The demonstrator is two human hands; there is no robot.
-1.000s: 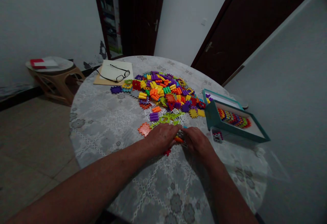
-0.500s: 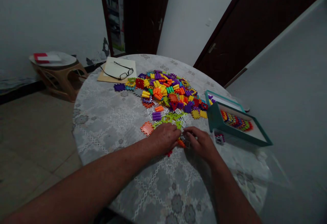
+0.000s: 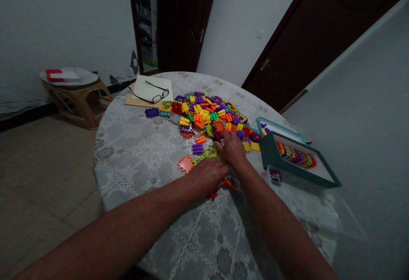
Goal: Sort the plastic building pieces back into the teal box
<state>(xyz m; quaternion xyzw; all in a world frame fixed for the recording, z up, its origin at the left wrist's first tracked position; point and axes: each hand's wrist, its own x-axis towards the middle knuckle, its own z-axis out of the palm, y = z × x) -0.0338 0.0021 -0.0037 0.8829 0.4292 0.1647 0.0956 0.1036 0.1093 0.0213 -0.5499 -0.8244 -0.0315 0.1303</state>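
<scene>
My left hand point(image 3: 209, 177) rests low over the near end of the plastic building pieces, its fingers curled round something they hide. An orange piece point(image 3: 228, 183) and a red piece point(image 3: 213, 195) stick out beside it. Farther forward, my right hand point(image 3: 232, 148) reaches over the near edge of the heap, thumb apart from the fingers and nothing visible in it. Its fingertips are close to a red-orange square piece point(image 3: 219, 126). Between the hands lie light-green pieces point(image 3: 210, 152). To the left are a purple ribbed piece point(image 3: 197, 148) and a salmon notched square point(image 3: 185, 164).
A round table with a patterned cloth point(image 3: 134, 152) carries it all. Black-framed glasses point(image 3: 157, 98) lie on a paper pad point(image 3: 134, 99) at the back left. On the right stand a green box point(image 3: 268, 152), its lid point(image 3: 284, 129) and a small clear container point(image 3: 274, 177).
My right hand has left the spot beside my left hand and moved forward to the heap. My left hand has stayed nearly in place. The view has shifted slightly.
</scene>
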